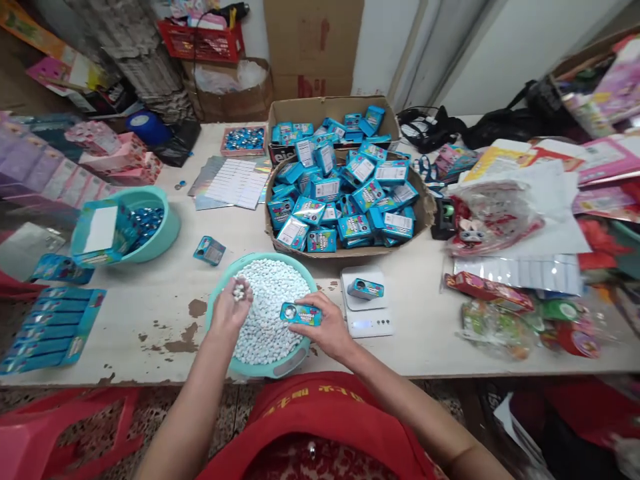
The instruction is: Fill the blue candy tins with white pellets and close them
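Observation:
My left hand [229, 311] is cupped palm up over the left side of a turquoise basin [295, 353], with a few white candies [239, 292] in its curled fingers. The basin is heaped with small white candies [273, 283]. In my right hand [331, 330] is a small blue candy box [306, 316], held over the basin's right side. Its round opening faces up and white shows inside. To the right, another blue box [366, 289] lies on a white digital scale [367, 321] with a lit display. One more blue box [209, 251] lies left of the basin.
Behind the basin, a cardboard carton [425, 207] is full of blue boxes. A second turquoise basin [167, 230] at left holds shiny blue pieces. Flat blue cartons [45, 330] lie at the left edge. Paper sheets [240, 181] lie farther back. Plastic-wrapped packages [495, 327] cover the right side.

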`<state>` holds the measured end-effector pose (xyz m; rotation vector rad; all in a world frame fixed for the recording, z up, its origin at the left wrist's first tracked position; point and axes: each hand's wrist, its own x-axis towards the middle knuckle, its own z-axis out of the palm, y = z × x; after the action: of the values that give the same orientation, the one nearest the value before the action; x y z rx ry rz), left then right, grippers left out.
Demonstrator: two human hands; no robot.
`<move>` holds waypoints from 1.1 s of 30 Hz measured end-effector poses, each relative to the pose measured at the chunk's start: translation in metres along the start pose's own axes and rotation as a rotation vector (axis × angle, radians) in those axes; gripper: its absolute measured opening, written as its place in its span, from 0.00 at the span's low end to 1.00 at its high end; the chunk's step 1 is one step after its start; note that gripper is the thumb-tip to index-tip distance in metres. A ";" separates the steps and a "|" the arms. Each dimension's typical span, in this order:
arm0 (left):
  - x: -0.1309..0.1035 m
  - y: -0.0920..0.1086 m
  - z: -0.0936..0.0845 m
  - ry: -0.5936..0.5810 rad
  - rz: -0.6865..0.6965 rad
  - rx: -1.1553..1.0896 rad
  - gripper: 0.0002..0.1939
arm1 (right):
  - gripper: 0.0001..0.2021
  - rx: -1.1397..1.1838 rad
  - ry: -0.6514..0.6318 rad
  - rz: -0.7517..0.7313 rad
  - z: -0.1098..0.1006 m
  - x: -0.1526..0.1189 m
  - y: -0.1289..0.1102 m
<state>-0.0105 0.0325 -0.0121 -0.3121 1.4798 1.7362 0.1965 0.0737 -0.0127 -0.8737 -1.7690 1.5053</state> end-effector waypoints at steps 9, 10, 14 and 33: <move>-0.018 -0.067 0.064 -0.747 -0.197 0.754 0.12 | 0.20 -0.115 0.590 0.365 -0.125 -0.088 0.019; -0.021 -0.073 0.080 -0.817 -0.187 0.834 0.11 | 0.21 -0.154 0.689 0.399 -0.139 -0.096 0.023; -0.024 -0.097 0.135 -0.984 0.061 1.254 0.04 | 0.24 -0.298 0.930 0.445 -0.175 -0.119 0.040; -0.034 -0.135 0.174 -1.183 0.859 2.017 0.16 | 0.24 -0.130 0.922 0.516 -0.177 -0.129 0.079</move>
<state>0.1599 0.1740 -0.0372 2.0938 1.5489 -0.1117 0.4210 0.0762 -0.0751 -1.8230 -0.9862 0.9694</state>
